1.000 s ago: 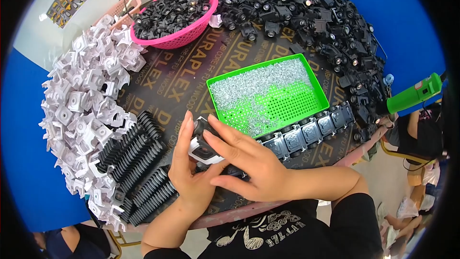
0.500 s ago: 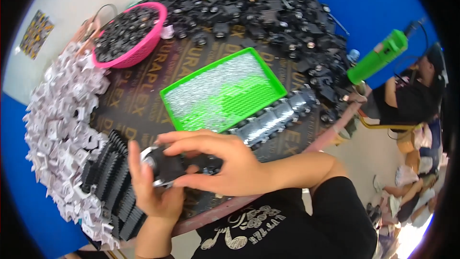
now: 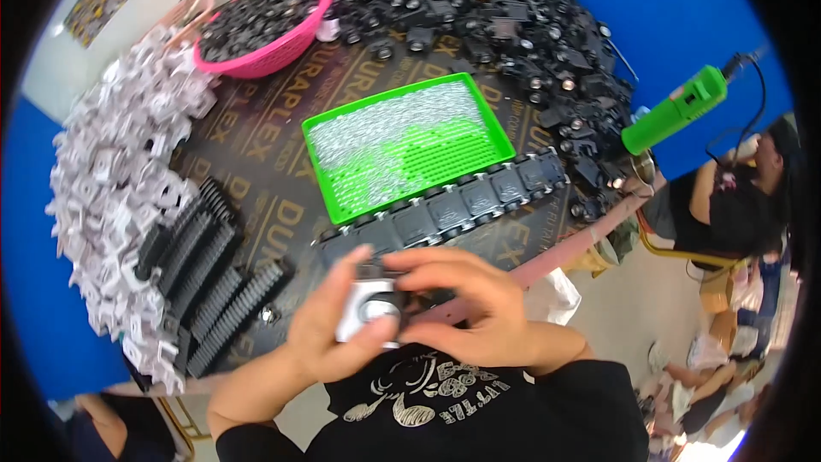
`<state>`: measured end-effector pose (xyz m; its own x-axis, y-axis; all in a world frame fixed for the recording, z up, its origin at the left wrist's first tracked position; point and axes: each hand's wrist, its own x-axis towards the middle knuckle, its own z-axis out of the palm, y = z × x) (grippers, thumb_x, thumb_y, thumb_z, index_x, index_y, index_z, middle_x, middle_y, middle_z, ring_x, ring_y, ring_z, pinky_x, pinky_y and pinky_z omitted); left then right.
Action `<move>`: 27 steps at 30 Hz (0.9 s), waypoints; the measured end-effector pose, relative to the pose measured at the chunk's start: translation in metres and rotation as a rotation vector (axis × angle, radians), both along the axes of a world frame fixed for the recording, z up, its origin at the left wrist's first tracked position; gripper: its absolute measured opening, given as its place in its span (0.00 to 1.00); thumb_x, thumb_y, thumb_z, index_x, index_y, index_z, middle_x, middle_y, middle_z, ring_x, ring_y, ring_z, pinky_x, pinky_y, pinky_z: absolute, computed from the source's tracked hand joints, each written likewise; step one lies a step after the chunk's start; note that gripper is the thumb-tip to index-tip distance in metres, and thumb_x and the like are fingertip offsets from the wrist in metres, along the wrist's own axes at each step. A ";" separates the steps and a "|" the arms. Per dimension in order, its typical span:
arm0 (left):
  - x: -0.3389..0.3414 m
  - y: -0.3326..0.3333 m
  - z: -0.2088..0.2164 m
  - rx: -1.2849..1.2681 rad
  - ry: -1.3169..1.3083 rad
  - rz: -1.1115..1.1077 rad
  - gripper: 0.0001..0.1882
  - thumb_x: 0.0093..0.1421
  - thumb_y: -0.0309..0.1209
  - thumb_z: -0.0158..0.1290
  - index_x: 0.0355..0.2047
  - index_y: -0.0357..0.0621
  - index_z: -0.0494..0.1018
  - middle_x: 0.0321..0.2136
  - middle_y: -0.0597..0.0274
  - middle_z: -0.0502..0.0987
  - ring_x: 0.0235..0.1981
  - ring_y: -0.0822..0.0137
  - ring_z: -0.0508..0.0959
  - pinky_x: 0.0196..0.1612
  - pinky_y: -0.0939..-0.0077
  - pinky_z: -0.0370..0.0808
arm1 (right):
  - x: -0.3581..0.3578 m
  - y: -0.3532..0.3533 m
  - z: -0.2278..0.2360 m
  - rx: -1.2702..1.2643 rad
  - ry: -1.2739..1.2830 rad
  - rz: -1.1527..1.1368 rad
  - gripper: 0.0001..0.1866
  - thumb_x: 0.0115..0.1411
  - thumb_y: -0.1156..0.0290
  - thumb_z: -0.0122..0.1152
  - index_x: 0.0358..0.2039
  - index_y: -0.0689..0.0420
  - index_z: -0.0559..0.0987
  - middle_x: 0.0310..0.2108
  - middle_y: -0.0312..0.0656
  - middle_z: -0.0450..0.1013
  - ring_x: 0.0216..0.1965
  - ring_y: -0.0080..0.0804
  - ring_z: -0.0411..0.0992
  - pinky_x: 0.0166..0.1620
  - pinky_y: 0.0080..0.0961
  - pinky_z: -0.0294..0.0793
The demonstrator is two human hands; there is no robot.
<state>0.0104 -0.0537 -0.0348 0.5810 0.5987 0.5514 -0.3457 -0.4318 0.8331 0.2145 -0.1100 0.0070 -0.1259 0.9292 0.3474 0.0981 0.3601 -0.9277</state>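
Note:
Close to my body, over the table's near edge, both hands hold one small assembly, a white plastic bracket point(image 3: 355, 308) joined to a black part. My left hand point(image 3: 321, 329) grips the white bracket, its thumb lying across the front. From the other side my right hand point(image 3: 479, 308) closes round the black portion, which the fingers partly hide. Just beyond my hands lies a slanting row of square black parts point(image 3: 445, 212). A green tray point(image 3: 320, 175) behind that row contains many small silvery pieces, spread thick at the back and thin over its ribbed bottom.
White brackets point(image 3: 120, 171) are heaped along the left side, beside several rows of ribbed black parts point(image 3: 214, 269). A pink basket point(image 3: 265, 62) full of black parts stands far left. More black parts point(image 3: 479, 26) pile across the back and right. A green powered screwdriver point(image 3: 676, 111) is at right.
Both hands have moved right and nearer my body with the assembly. The white bracket now faces up more plainly, and the ribbed black parts and the row are less covered.

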 end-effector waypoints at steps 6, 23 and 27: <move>0.035 -0.011 0.016 0.860 0.152 0.441 0.19 0.55 0.28 0.59 0.48 0.48 0.77 0.52 0.38 0.72 0.47 0.47 0.79 0.44 0.70 0.82 | 0.022 -0.035 -0.018 -0.118 0.274 0.088 0.18 0.48 0.86 0.70 0.29 0.58 0.67 0.62 0.58 0.59 0.63 0.47 0.63 0.58 0.36 0.71; 0.017 -0.047 -0.020 0.091 0.541 0.746 0.43 0.53 0.24 0.63 0.65 0.36 0.51 0.67 0.33 0.48 0.67 0.36 0.53 0.66 0.50 0.54 | 0.152 0.032 -0.034 0.169 -1.209 -1.217 0.10 0.47 0.76 0.65 0.33 0.54 0.83 0.52 0.37 0.74 0.49 0.41 0.71 0.48 0.32 0.75; 0.013 -0.047 -0.027 -0.137 0.446 0.702 0.43 0.53 0.21 0.61 0.66 0.36 0.50 0.68 0.37 0.48 0.68 0.42 0.54 0.65 0.55 0.56 | 0.147 0.023 -0.050 0.103 -1.217 -1.208 0.09 0.48 0.74 0.66 0.33 0.55 0.84 0.51 0.39 0.75 0.46 0.41 0.71 0.45 0.32 0.75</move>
